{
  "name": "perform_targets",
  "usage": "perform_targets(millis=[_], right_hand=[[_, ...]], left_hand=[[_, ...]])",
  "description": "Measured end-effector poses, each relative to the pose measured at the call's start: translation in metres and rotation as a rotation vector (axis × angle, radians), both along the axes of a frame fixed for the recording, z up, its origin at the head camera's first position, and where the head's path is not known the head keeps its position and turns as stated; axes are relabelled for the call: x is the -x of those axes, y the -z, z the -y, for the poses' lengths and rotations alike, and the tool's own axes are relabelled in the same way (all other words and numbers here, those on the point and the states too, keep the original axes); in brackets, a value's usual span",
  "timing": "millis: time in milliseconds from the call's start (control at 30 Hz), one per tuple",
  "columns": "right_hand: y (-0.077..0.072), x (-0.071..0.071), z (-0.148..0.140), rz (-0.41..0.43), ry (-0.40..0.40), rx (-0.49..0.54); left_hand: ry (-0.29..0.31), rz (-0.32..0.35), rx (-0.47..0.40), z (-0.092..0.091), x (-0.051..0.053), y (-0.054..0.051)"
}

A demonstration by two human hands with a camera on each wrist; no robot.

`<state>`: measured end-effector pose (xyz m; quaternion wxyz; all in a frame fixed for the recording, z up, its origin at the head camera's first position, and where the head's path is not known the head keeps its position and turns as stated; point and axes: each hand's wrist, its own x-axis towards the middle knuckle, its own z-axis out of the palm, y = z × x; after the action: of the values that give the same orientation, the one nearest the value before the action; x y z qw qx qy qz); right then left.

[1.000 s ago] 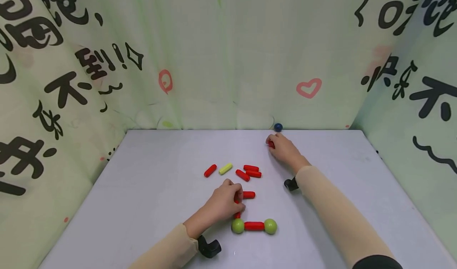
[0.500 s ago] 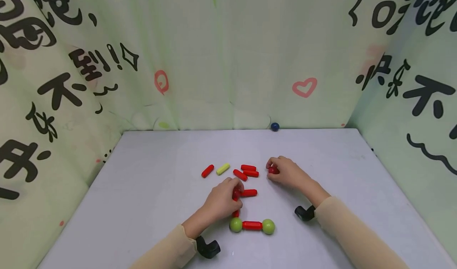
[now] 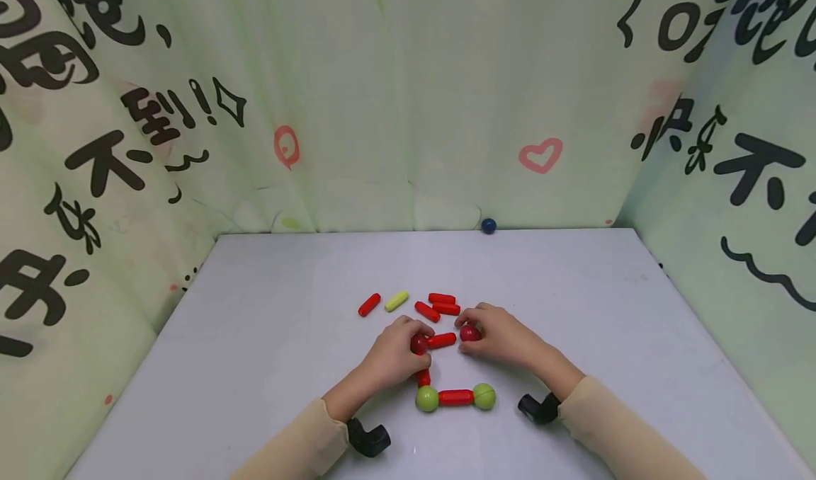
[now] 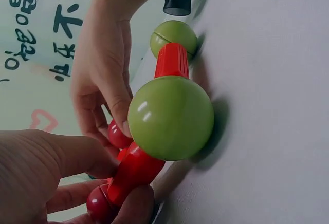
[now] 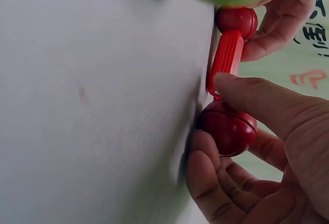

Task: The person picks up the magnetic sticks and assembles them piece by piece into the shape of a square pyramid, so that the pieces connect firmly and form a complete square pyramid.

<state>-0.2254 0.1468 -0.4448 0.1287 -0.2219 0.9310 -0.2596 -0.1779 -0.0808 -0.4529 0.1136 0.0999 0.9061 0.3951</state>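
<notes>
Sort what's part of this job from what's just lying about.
Job, apparently:
red ball in right hand
other red ball
red rod in left hand
rod between hands
green balls and rod joining them

Lying about, seemingly:
four loose red rods
yellow rod
blue ball

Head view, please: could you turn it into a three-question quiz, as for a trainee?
1. True or false: the yellow rod is in a hand.
2. The right hand holds: a) the blue ball, b) a red ball, c) the yellow rod.
3. Fill in: the red rod lowest in view lies between two ____ balls.

Key: 1. False, it lies on the table. 2. b. 3. green.
</notes>
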Motion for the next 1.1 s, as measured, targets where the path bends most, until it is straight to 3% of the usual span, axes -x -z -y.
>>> perform_targets(millis=[333,600,800,900,1100], right_hand=[[-0.004,0.005,0.007,0.012,0.026,0.044],[-0.037,-0.031,-0.010,0.141,0.085,-0.143],[-0.044,-0.050,-0.016,0.245,0.026,-0.170],[-0.042,-0.052,-0.014,0.241,0.002,-0.162],[-0.038,-0.050,-0.012,0.163,0.036,-0.160]], left_hand=[[-0.047,0.001,-0.041,0.004,0.003,0.000],[-0.041,-0.043,0.110,0.008,0.006,-0.003],[-0.036,-0.072,0.205,0.010,0.007,-0.007],[-0.034,-0.078,0.233,0.010,0.008,-0.007],[-0.020,-0.049,0.263,0.011,0.004,-0.009]])
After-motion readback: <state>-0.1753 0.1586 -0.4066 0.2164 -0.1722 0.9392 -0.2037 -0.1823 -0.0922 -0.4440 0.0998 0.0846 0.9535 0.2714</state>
